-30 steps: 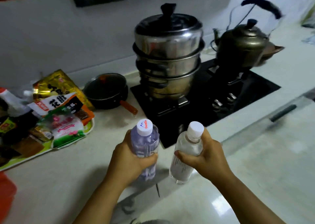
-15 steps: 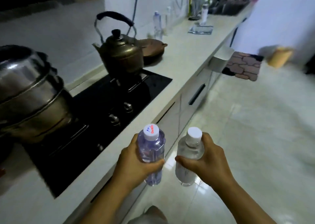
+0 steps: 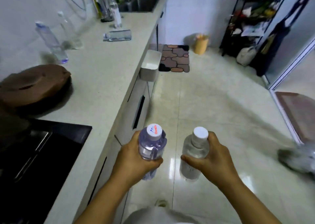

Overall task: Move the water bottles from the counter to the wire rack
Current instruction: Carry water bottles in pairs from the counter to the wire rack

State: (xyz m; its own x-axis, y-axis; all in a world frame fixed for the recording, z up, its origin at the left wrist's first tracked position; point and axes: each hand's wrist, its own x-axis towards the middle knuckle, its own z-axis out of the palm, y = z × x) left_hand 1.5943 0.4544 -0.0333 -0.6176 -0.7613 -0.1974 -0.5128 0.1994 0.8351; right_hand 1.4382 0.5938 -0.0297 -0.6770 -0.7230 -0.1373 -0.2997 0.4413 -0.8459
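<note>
My left hand (image 3: 134,162) grips a bluish water bottle (image 3: 152,146) with a printed white cap, held upright over the floor beside the counter edge. My right hand (image 3: 211,160) grips a clear water bottle (image 3: 196,148) with a plain white cap, also upright. More bottles remain on the counter (image 3: 102,73): a blurred upright one (image 3: 51,43) at the left, one lying on its side (image 3: 117,35), and a tall one (image 3: 115,12) further back. The black wire rack (image 3: 247,22) stands at the far right against the wall, cluttered with items.
A dark stove top (image 3: 34,155) and a brown lid (image 3: 34,85) lie at the left. A white bin (image 3: 150,67) hangs off the counter edge. A patterned mat (image 3: 175,58), a yellow container (image 3: 201,43) and bags by the rack sit on the glossy tiled floor.
The view has swung right, away from the stove and pots, toward the open floor and the wire rack. Both hands keep the same grip on their bottles.
</note>
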